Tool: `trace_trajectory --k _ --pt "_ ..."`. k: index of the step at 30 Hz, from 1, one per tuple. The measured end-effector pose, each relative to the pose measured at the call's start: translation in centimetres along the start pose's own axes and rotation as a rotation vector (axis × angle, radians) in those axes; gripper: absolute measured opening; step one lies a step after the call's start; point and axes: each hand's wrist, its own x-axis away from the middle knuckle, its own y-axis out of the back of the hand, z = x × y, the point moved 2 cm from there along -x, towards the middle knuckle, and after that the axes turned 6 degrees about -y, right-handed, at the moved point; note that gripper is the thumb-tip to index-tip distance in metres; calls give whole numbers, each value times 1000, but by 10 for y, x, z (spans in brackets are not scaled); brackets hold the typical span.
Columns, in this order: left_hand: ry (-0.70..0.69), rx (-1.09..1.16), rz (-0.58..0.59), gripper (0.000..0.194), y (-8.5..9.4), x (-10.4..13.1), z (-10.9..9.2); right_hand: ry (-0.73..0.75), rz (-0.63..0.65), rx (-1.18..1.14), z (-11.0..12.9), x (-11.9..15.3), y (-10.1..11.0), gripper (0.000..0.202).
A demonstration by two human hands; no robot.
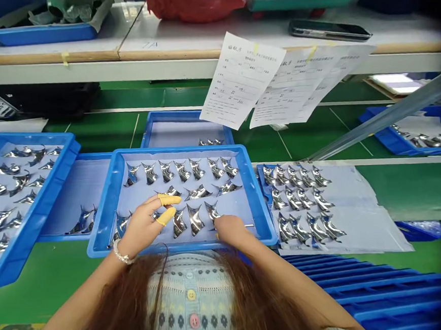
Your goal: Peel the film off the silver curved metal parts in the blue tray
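A blue tray [265,222] lined with white paper lies in front of me, with rows of shiny, curved, pointed metal pieces [195,219] in it. Over its left half, my left hand [145,224] reaches in with fingers apart and yellow finger cots on the tips. It holds nothing that I can see and hides part of the front row. My right hand [231,229] is closed at the tray's front right, around a thin rod-like tool [250,225] that sticks out to the right. Its fingertips are hidden beside a metal piece [212,211] in the front row.
Another tray [56,140] of metal pieces overlaps a lower tray at left. Rows of pieces stand on white paper [365,209] at right. A tray [186,114] sits behind. Paper sheets [242,79] hang from the shelf, which carries a phone [330,29] and red bag [194,3].
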Motion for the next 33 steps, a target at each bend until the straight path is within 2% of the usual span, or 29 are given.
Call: trace_trajectory --k 4,7,8,10,13,15,18,22,26,33 --pt "33 33 -13 26 3 -1 2 40 -73 -59 -13 19 27 12" --pt "61 87 115 23 -1 -3 1 183 -126 -173 -22 43 58 20" --pt "56 101 176 22 -3 -4 0 263 -135 -253 -24 50 67 22" --pt "31 132 247 21 -8 -6 -5 480 -159 -556 -22 63 81 26" --pt "22 267 175 28 -11 -11 -15 756 -159 -1041 -13 72 87 33" --pt "20 395 97 27 -9 -13 -25 827 -129 -1192 -6 71 82 34" --pt "-11 518 23 20 -1 -13 -39 854 -90 -1313 5 69 74 31" --pt "-38 547 7 15 8 -9 -53 805 -78 -1322 14 70 72 36" --pt "-115 493 12 16 12 -4 -61 775 -107 -1258 19 75 74 39" --pt "-259 325 -16 25 19 5 -64 820 -164 -1192 19 81 75 32"
